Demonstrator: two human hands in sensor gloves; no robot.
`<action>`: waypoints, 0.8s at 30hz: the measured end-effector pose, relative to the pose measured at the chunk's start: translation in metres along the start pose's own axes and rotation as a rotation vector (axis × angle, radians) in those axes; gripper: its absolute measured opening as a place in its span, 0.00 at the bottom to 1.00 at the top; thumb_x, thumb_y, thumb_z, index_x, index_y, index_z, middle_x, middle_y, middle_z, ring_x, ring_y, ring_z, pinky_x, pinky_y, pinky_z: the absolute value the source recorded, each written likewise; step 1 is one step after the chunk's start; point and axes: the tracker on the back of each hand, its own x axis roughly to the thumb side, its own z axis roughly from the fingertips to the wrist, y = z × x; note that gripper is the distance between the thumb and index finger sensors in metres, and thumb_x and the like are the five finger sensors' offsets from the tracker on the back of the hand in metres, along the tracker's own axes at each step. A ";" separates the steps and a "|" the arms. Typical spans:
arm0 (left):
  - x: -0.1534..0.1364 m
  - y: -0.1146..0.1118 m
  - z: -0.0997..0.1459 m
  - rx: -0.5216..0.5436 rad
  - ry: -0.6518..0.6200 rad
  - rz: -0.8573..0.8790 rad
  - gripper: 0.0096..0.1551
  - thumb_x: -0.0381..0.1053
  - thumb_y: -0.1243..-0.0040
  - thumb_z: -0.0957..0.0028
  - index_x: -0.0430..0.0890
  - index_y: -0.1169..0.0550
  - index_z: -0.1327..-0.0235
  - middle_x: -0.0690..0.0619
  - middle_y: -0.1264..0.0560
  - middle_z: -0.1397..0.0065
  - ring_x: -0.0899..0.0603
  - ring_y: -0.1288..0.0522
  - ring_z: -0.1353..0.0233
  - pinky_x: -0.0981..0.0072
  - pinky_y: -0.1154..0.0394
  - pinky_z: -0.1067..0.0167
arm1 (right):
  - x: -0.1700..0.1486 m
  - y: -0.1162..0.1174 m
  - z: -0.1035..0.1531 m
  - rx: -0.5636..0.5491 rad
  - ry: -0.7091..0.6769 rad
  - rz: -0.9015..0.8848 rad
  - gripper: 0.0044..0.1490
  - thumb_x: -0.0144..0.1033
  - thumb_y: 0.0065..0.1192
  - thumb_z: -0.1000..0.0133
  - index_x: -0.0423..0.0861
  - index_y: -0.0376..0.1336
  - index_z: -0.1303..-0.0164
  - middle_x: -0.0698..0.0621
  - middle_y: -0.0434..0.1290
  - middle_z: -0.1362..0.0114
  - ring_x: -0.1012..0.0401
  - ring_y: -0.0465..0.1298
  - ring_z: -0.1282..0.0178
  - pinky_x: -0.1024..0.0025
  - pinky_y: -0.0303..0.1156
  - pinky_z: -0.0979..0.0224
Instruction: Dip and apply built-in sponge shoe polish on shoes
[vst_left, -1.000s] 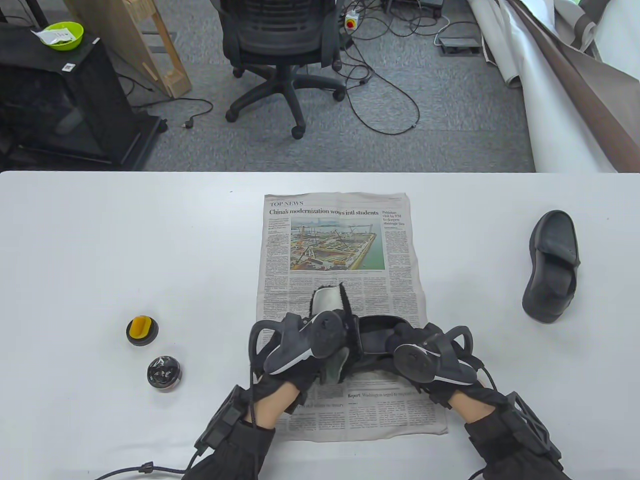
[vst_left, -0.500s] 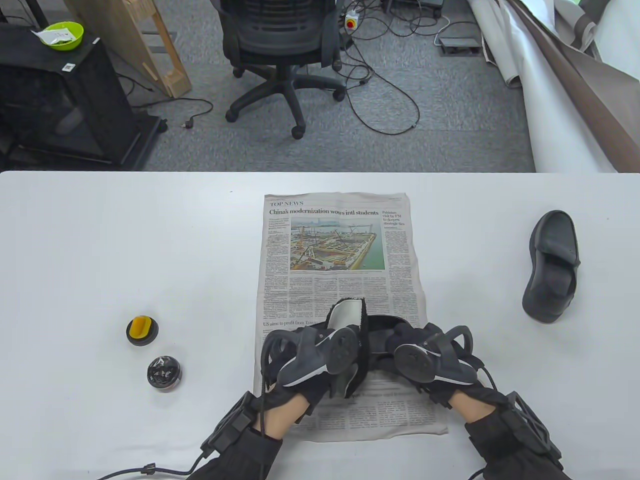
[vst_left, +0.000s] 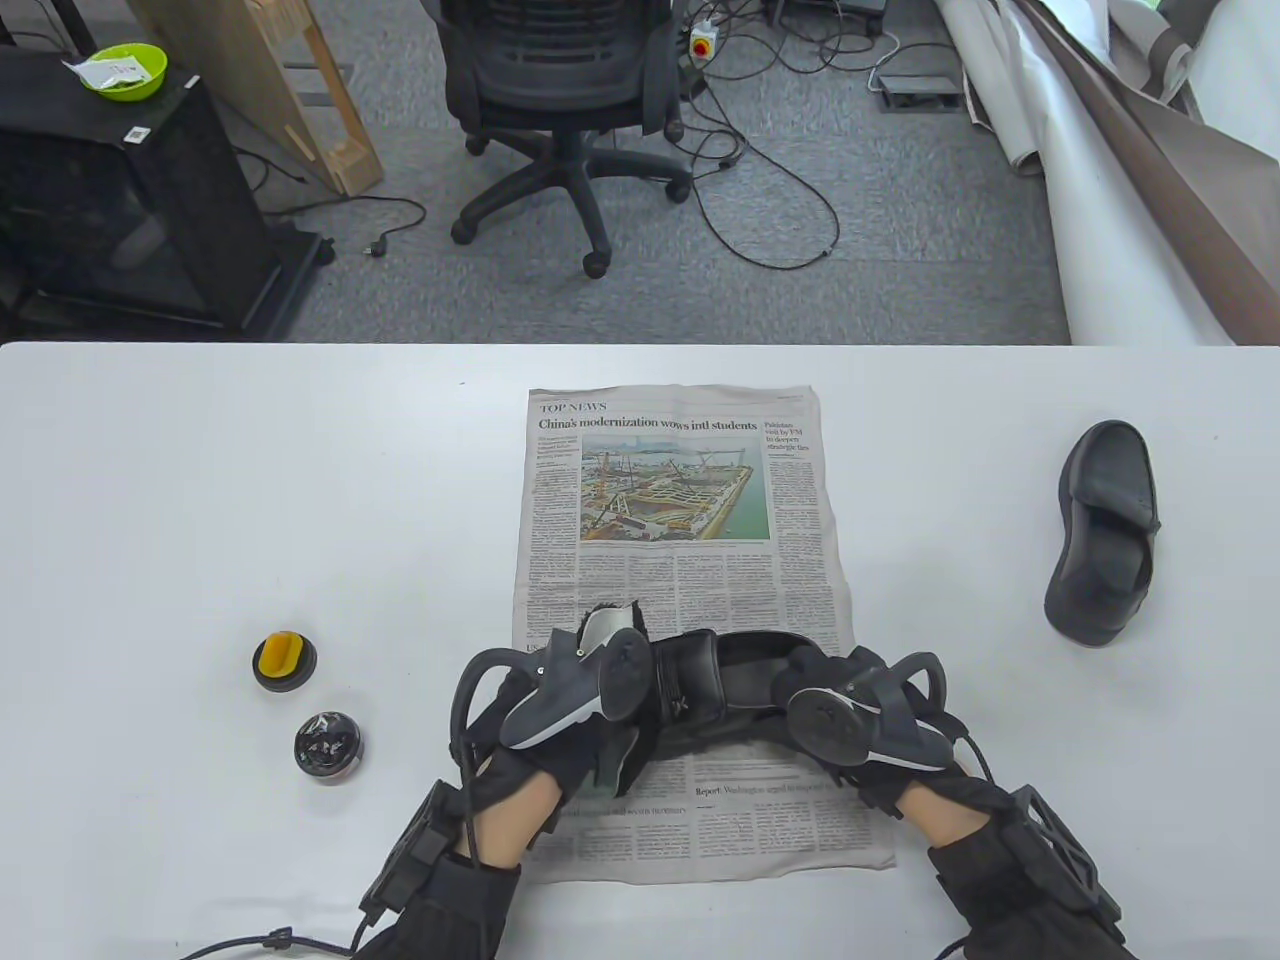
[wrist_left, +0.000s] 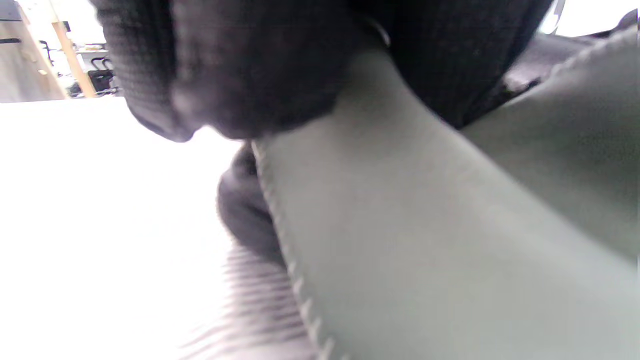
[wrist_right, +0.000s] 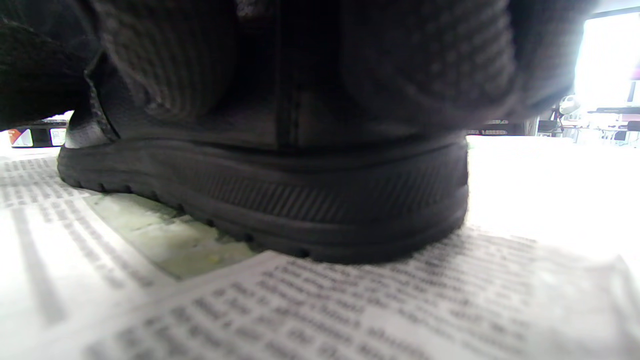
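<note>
Table view is showing the right hand (vst_left: 850, 715) gripping the shoe (vst_left: 740, 670) on the newspaper (vst_left: 680, 480); the left hand (vst_left: 570, 700) is pinching a cloth (vst_left: 610, 625) against it. Polish tin (vst_left: 328, 745) and sponge lid (vst_left: 284, 661) are lying well left of the fingers, suggesting wiping, with dipping possibly still pending.

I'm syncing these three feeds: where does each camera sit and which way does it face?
Table view: overhead, facing down; left hand and right hand at a black shoe on a newspaper.
Left wrist view: under the left wrist, against a grey-green cloth; gloved fingers above.
Right wrist view: low on the paper, facing the shoe's sole; fingers above.
Shared: shoe, newspaper.
</note>
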 end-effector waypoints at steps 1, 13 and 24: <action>-0.002 0.000 0.000 -0.009 0.008 -0.012 0.28 0.58 0.27 0.54 0.58 0.22 0.39 0.56 0.12 0.58 0.56 0.15 0.75 0.52 0.18 0.43 | 0.000 0.000 0.000 0.000 -0.001 -0.001 0.27 0.62 0.65 0.61 0.54 0.74 0.63 0.52 0.75 0.47 0.65 0.81 0.73 0.61 0.81 0.45; 0.019 0.012 0.020 0.236 -0.158 0.200 0.28 0.58 0.25 0.56 0.55 0.19 0.41 0.57 0.12 0.60 0.57 0.15 0.76 0.55 0.17 0.45 | 0.000 0.000 0.000 0.001 -0.008 -0.002 0.27 0.62 0.65 0.61 0.54 0.74 0.63 0.52 0.75 0.47 0.65 0.81 0.73 0.61 0.81 0.45; 0.061 -0.005 0.022 0.261 -0.092 0.080 0.34 0.59 0.25 0.59 0.51 0.23 0.40 0.59 0.13 0.60 0.58 0.16 0.76 0.56 0.17 0.44 | 0.000 0.000 0.000 0.000 -0.005 0.003 0.27 0.62 0.65 0.61 0.54 0.74 0.63 0.52 0.75 0.47 0.65 0.81 0.73 0.61 0.81 0.45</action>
